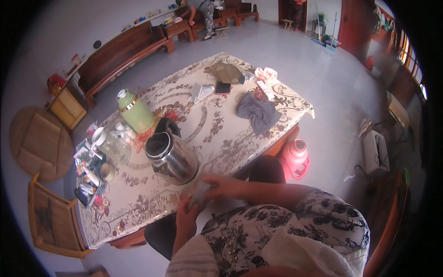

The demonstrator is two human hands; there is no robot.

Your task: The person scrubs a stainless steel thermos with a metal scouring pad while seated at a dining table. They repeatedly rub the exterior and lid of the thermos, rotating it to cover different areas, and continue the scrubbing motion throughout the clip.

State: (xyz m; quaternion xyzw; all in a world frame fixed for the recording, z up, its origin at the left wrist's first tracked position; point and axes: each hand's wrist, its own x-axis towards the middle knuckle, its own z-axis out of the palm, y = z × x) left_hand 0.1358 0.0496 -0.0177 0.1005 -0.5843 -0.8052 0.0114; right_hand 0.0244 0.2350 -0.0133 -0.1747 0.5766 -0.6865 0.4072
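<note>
Both my hands are in front of my body at the table's near edge. My left hand point(185, 213) and my right hand point(220, 187) close round a small greyish, shiny thing point(199, 194); blur and fingers hide its kind. Just beyond them stands an electric kettle point(177, 161) with a dark glass body, metal rim and black handle, its lid off or raised. Left of the kettle are a pale green thermos flask point(136, 111) and a clear glass jug point(113, 147) with a white top.
The patterned tablecloth point(217, 124) also bears a grey cloth point(258, 113), a phone point(223, 88), a remote control point(265, 90) and, at left, several small bottles and packets. A pink flask point(295, 159) stands right of the table. A person point(200, 11) bends near the far benches.
</note>
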